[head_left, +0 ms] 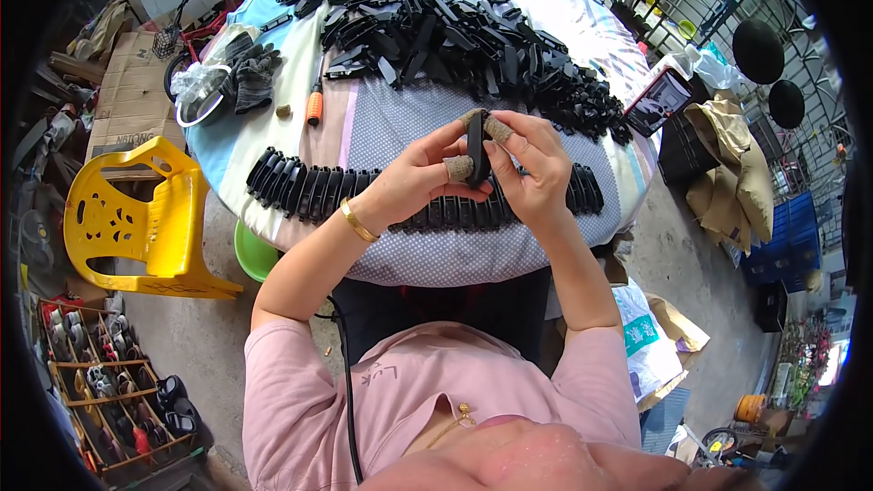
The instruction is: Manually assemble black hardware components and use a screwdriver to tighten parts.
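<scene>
Between my two hands, above the near part of the round table (391,114), is a long black plastic piece (476,147) held upright. My left hand (435,164) grips its left side, with tan tape wrapped on some fingers. My right hand (530,162) pinches its upper right side, also with a taped finger. Below my hands runs a curved row of similar black pieces (309,189), standing side by side. Part of that row is hidden behind my hands and wrists. Beyond lies a large heap of loose black plastic pieces (436,36).
An orange-handled screwdriver (315,107) and dark gloves (255,73) lie at the table's left, beside a white bowl (202,105). A phone (659,100) leans at the right edge. A yellow chair (150,218) stands left; a green basin (255,253) sits under the table edge.
</scene>
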{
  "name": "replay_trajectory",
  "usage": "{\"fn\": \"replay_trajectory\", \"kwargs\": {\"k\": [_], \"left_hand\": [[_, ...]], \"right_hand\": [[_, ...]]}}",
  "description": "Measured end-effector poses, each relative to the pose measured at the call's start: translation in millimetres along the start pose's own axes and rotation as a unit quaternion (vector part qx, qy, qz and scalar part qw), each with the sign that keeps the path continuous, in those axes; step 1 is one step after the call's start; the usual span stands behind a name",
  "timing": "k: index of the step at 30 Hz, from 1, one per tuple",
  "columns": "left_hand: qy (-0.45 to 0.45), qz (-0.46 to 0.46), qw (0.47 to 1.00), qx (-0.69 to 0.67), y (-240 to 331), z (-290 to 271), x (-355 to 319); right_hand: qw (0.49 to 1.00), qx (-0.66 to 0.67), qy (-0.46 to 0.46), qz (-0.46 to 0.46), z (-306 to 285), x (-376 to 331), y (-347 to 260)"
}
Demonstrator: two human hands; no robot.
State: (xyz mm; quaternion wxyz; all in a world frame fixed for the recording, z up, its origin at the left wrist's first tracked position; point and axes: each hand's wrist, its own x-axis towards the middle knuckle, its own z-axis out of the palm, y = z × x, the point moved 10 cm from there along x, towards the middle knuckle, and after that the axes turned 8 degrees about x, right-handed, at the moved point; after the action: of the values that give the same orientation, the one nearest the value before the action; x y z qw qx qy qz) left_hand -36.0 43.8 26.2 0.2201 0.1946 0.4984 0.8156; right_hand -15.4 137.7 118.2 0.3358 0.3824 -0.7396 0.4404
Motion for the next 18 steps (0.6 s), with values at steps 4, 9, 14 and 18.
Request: {"fn": "replay_trajectory", "kwargs": {"k": [4, 9, 14, 18], "left_hand": [[-0.012, 0.000, 1.000, 0.020, 1.2, 2.4, -1.4], [0.001, 0.003, 0.999, 0.036, 3.8, 0.0, -3.8], [0.009, 0.009, 0.997, 0.070, 9.7, -1.7, -2.3], [0.024, -0.021, 0.999, 0.040, 4.2, -5.0, -4.3]], "right_hand": [[1.000, -0.022, -0.001, -0.011, 0.7, -0.2, -7.0], [0.997, -0.042, -0.056, -0.013, 11.6, -4.8, -7.2], [0.996, -0.064, -0.059, -0.024, 14.0, -9.0, -9.9], [0.994, -0.068, -0.091, 0.003, 21.6, -9.6, -8.0]]}}
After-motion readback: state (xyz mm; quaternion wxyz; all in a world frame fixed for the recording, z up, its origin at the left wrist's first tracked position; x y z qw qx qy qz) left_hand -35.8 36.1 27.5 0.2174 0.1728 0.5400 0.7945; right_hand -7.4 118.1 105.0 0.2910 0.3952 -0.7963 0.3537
